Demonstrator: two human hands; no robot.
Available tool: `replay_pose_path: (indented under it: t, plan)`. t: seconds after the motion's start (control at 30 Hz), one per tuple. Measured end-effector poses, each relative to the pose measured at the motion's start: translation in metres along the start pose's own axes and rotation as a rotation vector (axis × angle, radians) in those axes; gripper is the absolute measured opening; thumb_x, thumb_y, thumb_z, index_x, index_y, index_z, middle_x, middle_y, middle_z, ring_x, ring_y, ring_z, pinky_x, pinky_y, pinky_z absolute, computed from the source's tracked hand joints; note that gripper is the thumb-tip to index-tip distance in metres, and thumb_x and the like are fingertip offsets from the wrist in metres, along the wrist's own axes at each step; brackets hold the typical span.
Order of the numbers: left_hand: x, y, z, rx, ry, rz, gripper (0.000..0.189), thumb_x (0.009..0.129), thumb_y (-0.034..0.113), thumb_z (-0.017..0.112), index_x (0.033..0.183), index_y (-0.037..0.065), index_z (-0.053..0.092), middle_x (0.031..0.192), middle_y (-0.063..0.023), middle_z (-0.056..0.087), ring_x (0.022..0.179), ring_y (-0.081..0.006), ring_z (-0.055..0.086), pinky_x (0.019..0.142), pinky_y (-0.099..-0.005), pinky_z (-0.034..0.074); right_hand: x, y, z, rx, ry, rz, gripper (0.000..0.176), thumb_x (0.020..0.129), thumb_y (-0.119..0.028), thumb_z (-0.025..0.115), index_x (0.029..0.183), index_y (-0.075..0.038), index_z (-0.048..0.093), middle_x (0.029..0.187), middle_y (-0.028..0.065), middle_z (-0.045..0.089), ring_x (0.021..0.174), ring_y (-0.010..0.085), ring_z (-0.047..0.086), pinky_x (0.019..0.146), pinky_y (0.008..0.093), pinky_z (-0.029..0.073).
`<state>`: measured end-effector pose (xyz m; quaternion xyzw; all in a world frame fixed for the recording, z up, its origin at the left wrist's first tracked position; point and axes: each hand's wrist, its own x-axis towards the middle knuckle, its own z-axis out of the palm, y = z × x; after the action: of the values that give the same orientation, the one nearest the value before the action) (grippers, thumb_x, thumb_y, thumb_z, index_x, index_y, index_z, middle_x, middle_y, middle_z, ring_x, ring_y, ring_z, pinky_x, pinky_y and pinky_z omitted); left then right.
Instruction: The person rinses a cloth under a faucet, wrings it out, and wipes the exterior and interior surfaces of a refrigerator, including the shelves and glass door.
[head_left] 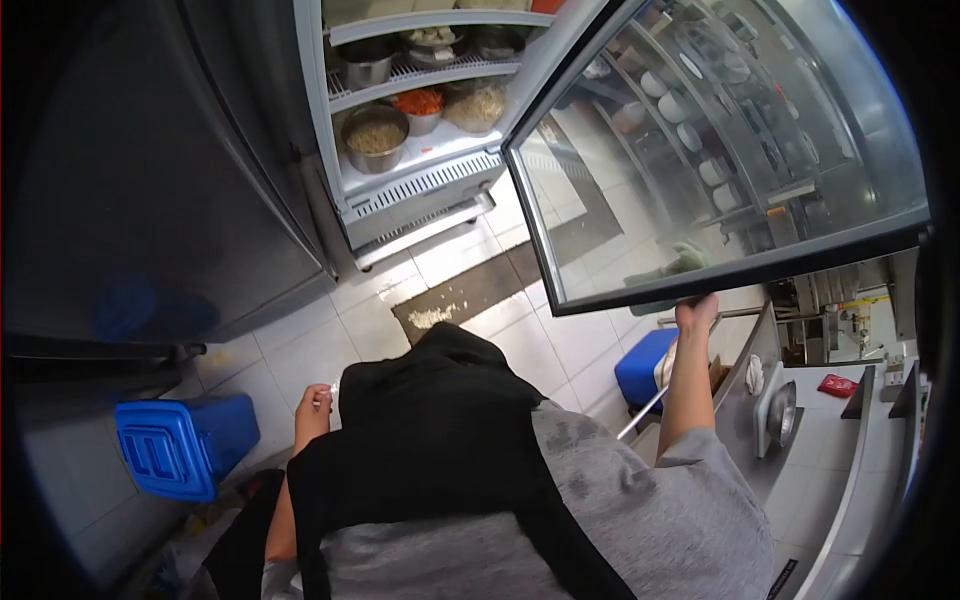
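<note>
My right hand [697, 312] grips the outer edge of the swung-open glass door [640, 296] of an upright fridge [430, 205]. My left hand [315, 402] hangs low beside the black apron [420, 430], its fingers curled; a small pale thing shows at the fingertips, too small to name. On the fridge's bottom shelf stand a metal bowl of pale shreds [376, 137], a container of orange shreds [419, 104] and another filled with pale food [474, 107]. More metal containers [366, 65] sit on the shelf above. Reflections of crockery and a hand show in the glass.
A large dark steel cabinet [150, 180] rises at the left. Below it stands a blue lidded bin [185, 445]. Pale scraps [433, 317] lie on a dark floor strip [470, 292]. Right of me are a blue box [643, 368] and a counter with a metal bowl [785, 412].
</note>
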<state>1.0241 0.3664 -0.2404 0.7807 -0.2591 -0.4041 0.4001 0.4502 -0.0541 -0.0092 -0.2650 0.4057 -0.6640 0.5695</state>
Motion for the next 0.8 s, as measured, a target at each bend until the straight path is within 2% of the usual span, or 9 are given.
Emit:
replay_pose_path:
  t: [0.13, 0.33, 0.43, 0.57, 0.63, 0.67, 0.7, 0.73, 0.8]
  plan:
    - [0.007, 0.016, -0.005, 0.035, -0.016, 0.011, 0.016, 0.091, 0.013, 0.055, 0.104, 0.007, 0.059, 0.076, -0.0042, 0.057, 0.067, -0.0133, 0.055, 0.061, -0.0277, 0.045, 0.016, -0.005, -0.014, -0.037, 0.108, -0.031, 0.032, 0.092, -0.02, 0.044, 0.113, -0.002, 0.06, 0.112, 0.0115, 0.064, 0.104, 0.0256, 0.06, 0.095, 0.0374, 0.045]
    - [0.034, 0.085, 0.008, -0.06, -0.127, 0.124, 0.018, 0.093, 0.013, 0.051, 0.108, 0.006, 0.059, 0.084, -0.004, 0.058, 0.074, -0.0124, 0.056, 0.067, -0.0249, 0.045, -0.02, 0.009, -0.027, -0.13, 0.33, -0.149, 0.049, 0.099, -0.042, 0.038, 0.125, -0.002, 0.051, 0.128, 0.0071, 0.054, 0.116, 0.0237, 0.05, 0.103, 0.0404, 0.036]
    - [0.046, 0.134, 0.041, -0.237, -0.306, 0.125, 0.019, 0.094, 0.012, 0.049, 0.108, 0.004, 0.059, 0.092, -0.0053, 0.061, 0.082, -0.0118, 0.057, 0.074, -0.0249, 0.047, -0.082, 0.051, -0.022, -0.197, 0.419, -0.109, 0.045, 0.102, -0.034, 0.032, 0.129, -0.002, 0.045, 0.128, 0.0143, 0.052, 0.117, 0.0284, 0.051, 0.102, 0.0457, 0.04]
    - [0.055, 0.19, 0.124, -0.331, -0.639, 0.117, 0.024, 0.095, 0.019, 0.05, 0.115, 0.008, 0.059, 0.101, -0.0057, 0.061, 0.087, -0.0128, 0.057, 0.08, -0.0256, 0.047, -0.179, 0.1, 0.056, -0.4, -0.038, 0.284, 0.042, 0.101, -0.032, 0.035, 0.124, 0.0, 0.049, 0.123, 0.0157, 0.055, 0.11, 0.0252, 0.055, 0.096, 0.0392, 0.043]
    - [0.045, 0.218, 0.175, -0.201, -0.712, 0.102, 0.033, 0.094, 0.026, 0.052, 0.122, 0.008, 0.055, 0.113, -0.0083, 0.06, 0.096, -0.0152, 0.057, 0.084, -0.0292, 0.047, -0.202, 0.111, 0.076, -0.84, -0.396, 0.374, 0.04, 0.099, -0.027, 0.043, 0.127, 0.001, 0.048, 0.125, 0.0154, 0.055, 0.113, 0.0266, 0.054, 0.098, 0.0372, 0.041]
    - [0.043, 0.218, 0.2, -0.121, -0.731, 0.084, 0.041, 0.094, 0.032, 0.053, 0.127, 0.007, 0.051, 0.12, -0.0103, 0.059, 0.102, -0.0171, 0.057, 0.086, -0.0326, 0.048, -0.221, 0.104, 0.112, -0.965, -0.603, 0.27, 0.038, 0.097, -0.022, 0.048, 0.127, 0.001, 0.048, 0.126, 0.0147, 0.055, 0.116, 0.0261, 0.053, 0.099, 0.0365, 0.04]
    - [0.049, 0.193, 0.225, -0.526, -1.177, -0.326, 0.053, 0.091, 0.041, 0.057, 0.131, 0.008, 0.046, 0.122, -0.0131, 0.056, 0.109, -0.0193, 0.054, 0.087, -0.0356, 0.048, -0.233, 0.089, 0.143, -1.084, -0.816, 0.159, 0.038, 0.095, -0.017, 0.052, 0.128, 0.0, 0.049, 0.128, 0.0141, 0.054, 0.118, 0.0255, 0.052, 0.1, 0.0358, 0.039]
    - [0.035, 0.216, 0.236, -0.553, -1.231, -0.397, 0.056, 0.09, 0.043, 0.057, 0.132, 0.008, 0.045, 0.123, -0.0128, 0.054, 0.11, -0.0204, 0.055, 0.088, -0.0374, 0.048, -0.229, 0.075, 0.146, -1.089, -0.818, 0.158, 0.038, 0.095, -0.017, 0.052, 0.128, 0.0, 0.049, 0.128, 0.0141, 0.054, 0.118, 0.0255, 0.052, 0.1, 0.0358, 0.039]
    - [0.019, 0.258, 0.255, -0.586, -1.286, -0.463, 0.058, 0.09, 0.045, 0.057, 0.133, 0.008, 0.043, 0.124, -0.0125, 0.053, 0.11, -0.0215, 0.055, 0.088, -0.0392, 0.048, -0.212, 0.041, 0.14, -1.47, -1.011, -0.255, 0.039, 0.086, -0.015, 0.065, 0.122, -0.006, 0.057, 0.121, 0.0089, 0.06, 0.114, 0.0246, 0.055, 0.097, 0.037, 0.042]
